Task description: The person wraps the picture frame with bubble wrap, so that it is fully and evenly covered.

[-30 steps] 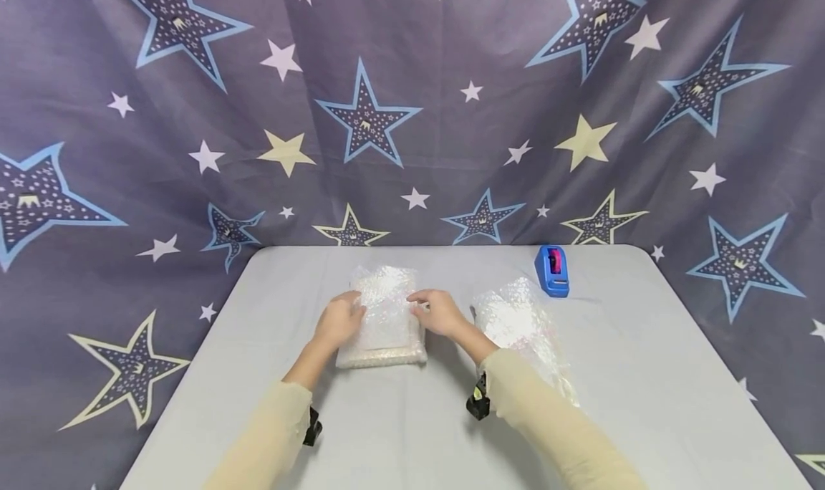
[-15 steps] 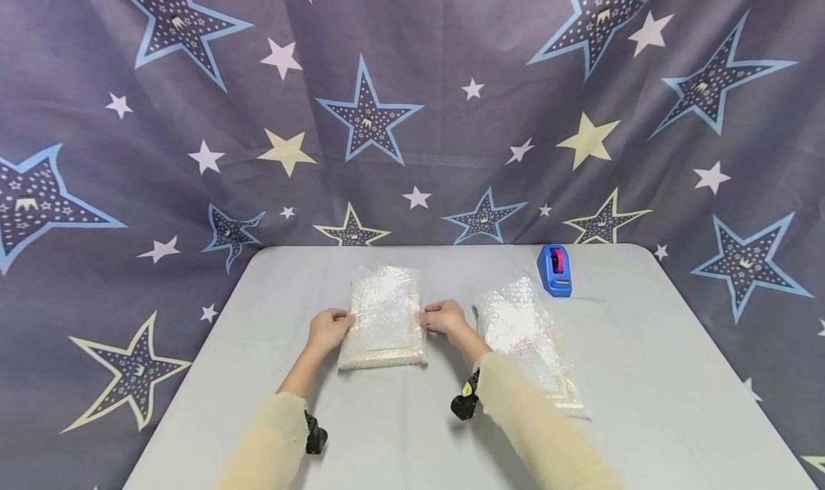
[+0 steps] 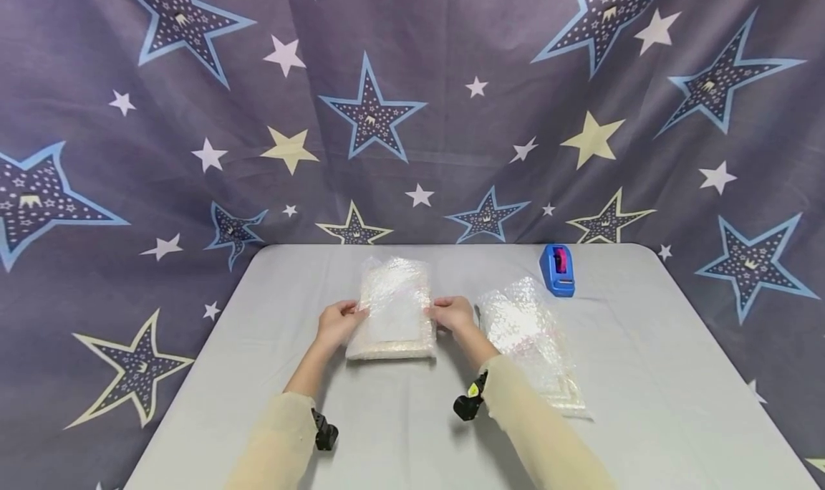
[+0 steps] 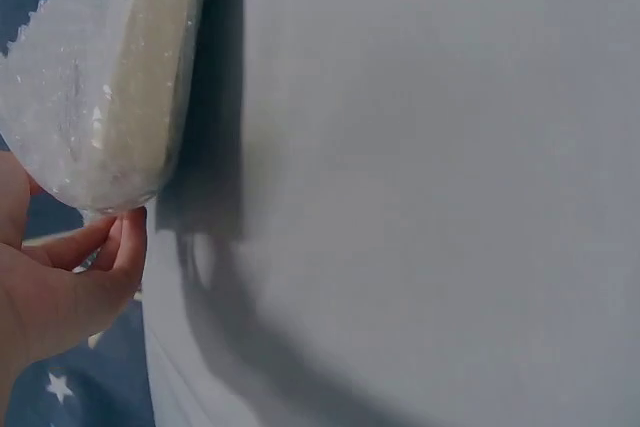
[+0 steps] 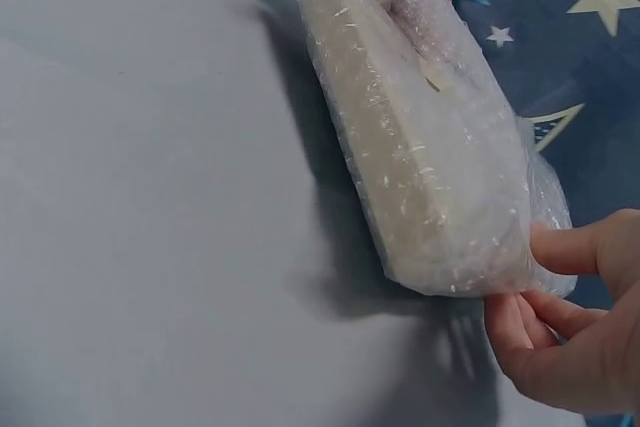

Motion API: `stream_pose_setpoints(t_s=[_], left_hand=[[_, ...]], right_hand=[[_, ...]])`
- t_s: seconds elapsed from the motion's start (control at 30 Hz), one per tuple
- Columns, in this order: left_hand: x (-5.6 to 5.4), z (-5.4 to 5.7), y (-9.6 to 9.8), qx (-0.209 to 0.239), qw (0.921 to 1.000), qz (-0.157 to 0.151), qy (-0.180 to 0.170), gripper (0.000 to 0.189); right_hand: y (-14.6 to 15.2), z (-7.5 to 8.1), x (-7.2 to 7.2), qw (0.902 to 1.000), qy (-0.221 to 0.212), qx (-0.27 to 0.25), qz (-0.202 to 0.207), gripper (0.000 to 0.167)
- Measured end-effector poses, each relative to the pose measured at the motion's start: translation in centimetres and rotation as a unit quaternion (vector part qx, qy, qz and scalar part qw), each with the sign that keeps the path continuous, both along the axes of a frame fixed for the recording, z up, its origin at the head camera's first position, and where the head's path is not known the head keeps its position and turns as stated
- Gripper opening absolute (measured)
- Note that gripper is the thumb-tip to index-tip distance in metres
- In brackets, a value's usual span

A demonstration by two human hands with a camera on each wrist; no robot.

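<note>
A flat rectangular package in clear bubble wrap (image 3: 396, 311), with a cream-coloured edge showing through, is near the middle of the table in the head view. My left hand (image 3: 338, 323) grips its left side, and my right hand (image 3: 453, 313) pinches the right side between thumb and fingers. In the left wrist view the wrapped package (image 4: 150, 77) stands over its shadow, with the left fingers (image 4: 130, 247) at its end. The right wrist view has the right thumb (image 5: 565, 247) on top of the wrap and the other fingers beneath.
A second sheet or parcel of bubble wrap (image 3: 525, 332) lies to the right, partly behind the right forearm. A blue tape dispenser (image 3: 557, 271) with a pink core stands at the back right of the pale table (image 3: 644, 375). A star-patterned curtain (image 3: 412, 132) hangs behind.
Both hands have gone from the top of the package to its left and right sides. Since half a second ago the package has risen slightly and shifted a little away and to the right.
</note>
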State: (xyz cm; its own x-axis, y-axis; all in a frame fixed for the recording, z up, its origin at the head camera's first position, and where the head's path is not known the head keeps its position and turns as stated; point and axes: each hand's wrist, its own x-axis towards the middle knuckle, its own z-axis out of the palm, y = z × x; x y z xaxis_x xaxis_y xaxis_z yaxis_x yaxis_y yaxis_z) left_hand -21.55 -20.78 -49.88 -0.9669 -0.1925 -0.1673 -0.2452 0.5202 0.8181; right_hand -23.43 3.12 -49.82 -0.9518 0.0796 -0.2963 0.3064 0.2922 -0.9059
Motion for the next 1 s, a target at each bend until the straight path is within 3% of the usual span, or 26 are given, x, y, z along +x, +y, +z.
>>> stream_pose_setpoints(t_s=[0.27,0.4,0.53,0.67,0.83,0.9,1.0], left_hand=[[-0.8,0.7,2.5,0.018,0.9996,-0.011,0.016,0.05],[-0.4,-0.1,3.1,0.019,0.9996,-0.015,0.011,0.049],[0.1,-1.2,3.4,0.016,0.9997,-0.019,-0.002,0.049],[0.3,-1.5,3.6,0.019,0.9995,-0.025,-0.001,0.05],[0.4,-0.5,3.5,0.013,0.9993,-0.028,0.019,0.049],[0.4,0.0,3.4,0.001,0.9989,-0.037,0.029,0.049],[0.4,1.1,3.0,-0.024,0.9971,-0.053,0.05,0.05]], right_hand=[[2.0,1.9,0.5,0.9977,0.012,0.066,-0.008,0.039],[2.2,1.7,0.8,0.9928,0.024,0.117,0.003,0.04],[2.1,0.9,1.2,0.9809,0.057,0.184,0.024,0.037],[2.2,0.8,1.4,0.9742,0.069,0.211,0.039,0.024],[2.7,2.0,1.3,0.9722,0.068,0.217,0.059,0.036],[3.2,2.7,1.3,0.9742,0.069,0.207,0.057,0.045],[4.3,3.7,1.3,0.9796,0.061,0.184,0.053,0.044]])
